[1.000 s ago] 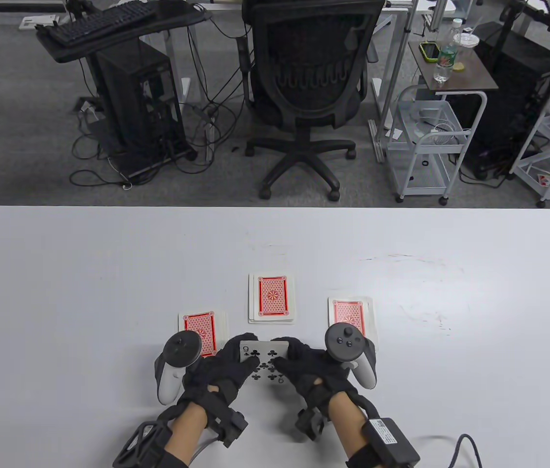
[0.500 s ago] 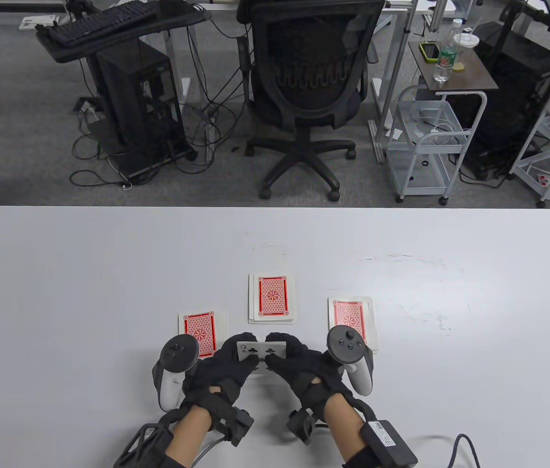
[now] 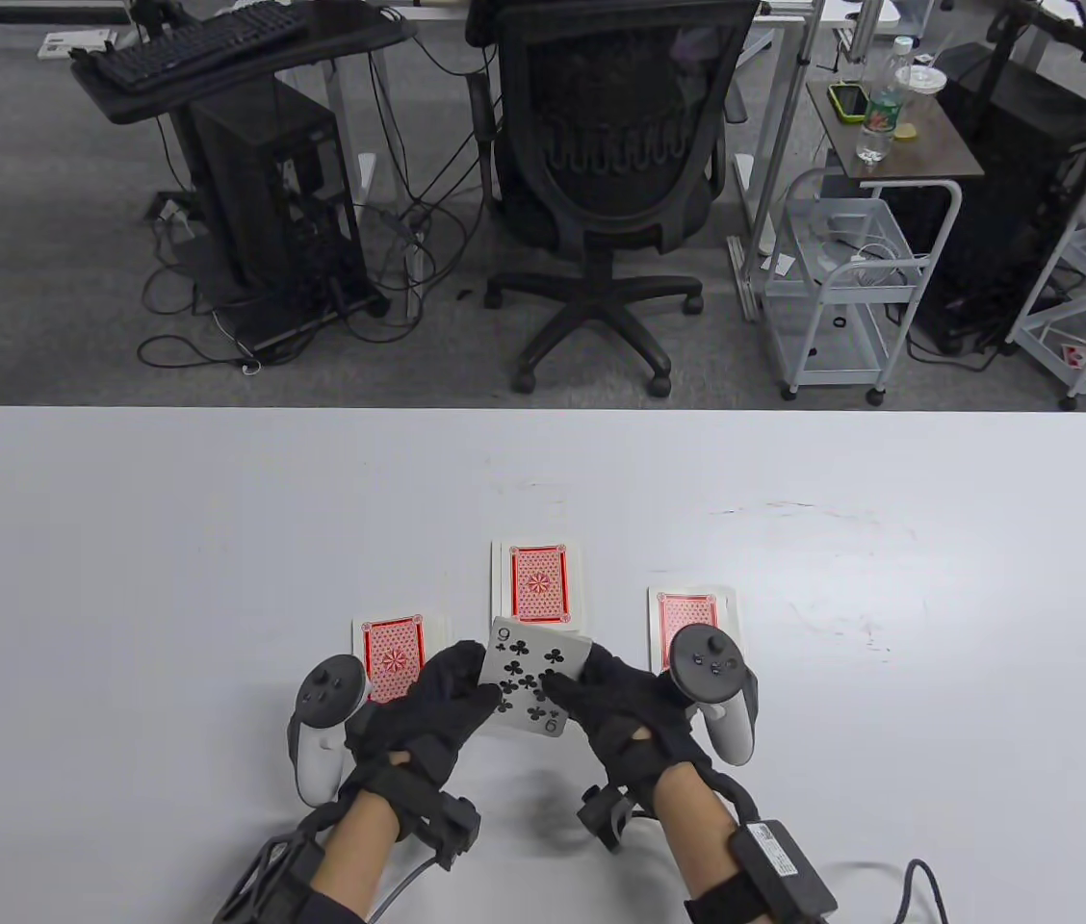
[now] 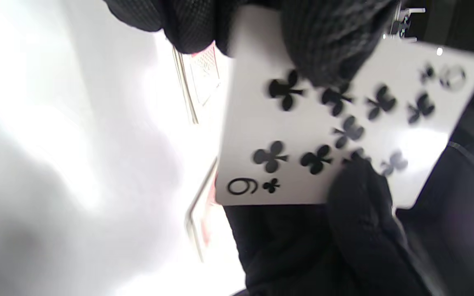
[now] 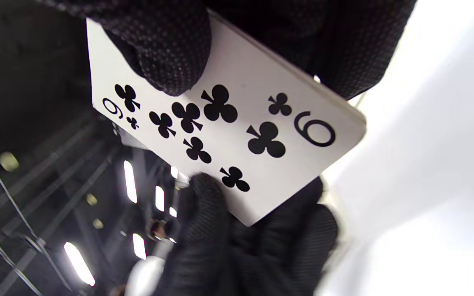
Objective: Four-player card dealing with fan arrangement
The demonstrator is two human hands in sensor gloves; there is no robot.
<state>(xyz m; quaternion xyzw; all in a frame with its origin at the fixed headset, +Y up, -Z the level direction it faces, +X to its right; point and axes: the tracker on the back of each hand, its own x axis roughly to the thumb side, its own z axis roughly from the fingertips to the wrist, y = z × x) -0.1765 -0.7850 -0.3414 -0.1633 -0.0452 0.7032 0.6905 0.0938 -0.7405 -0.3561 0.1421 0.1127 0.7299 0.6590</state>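
Observation:
Both hands hold a small packet of cards [image 3: 531,685] face up, the nine of clubs showing, lifted off the white table [image 3: 168,539]. My left hand [image 3: 461,695] grips its left side and my right hand [image 3: 583,695] its right side. The nine also shows in the left wrist view [image 4: 344,123] and the right wrist view [image 5: 228,123], with thumbs pressed on its face. Three face-down red-backed piles lie beyond: left [image 3: 393,653], middle [image 3: 537,580], right [image 3: 687,612]. The packet's far edge overlaps the middle pile's near edge in the table view.
A black office chair [image 3: 615,173] stands beyond the table's far edge, with a white cart [image 3: 841,279] and desks behind. A cable [image 3: 918,881] trails from my right wrist at the table's near edge.
Both hands have lifted the packet and carried it slightly away from me, toward the middle pile. It has tilted so the whole nine of clubs face now shows. The three piles have not moved.

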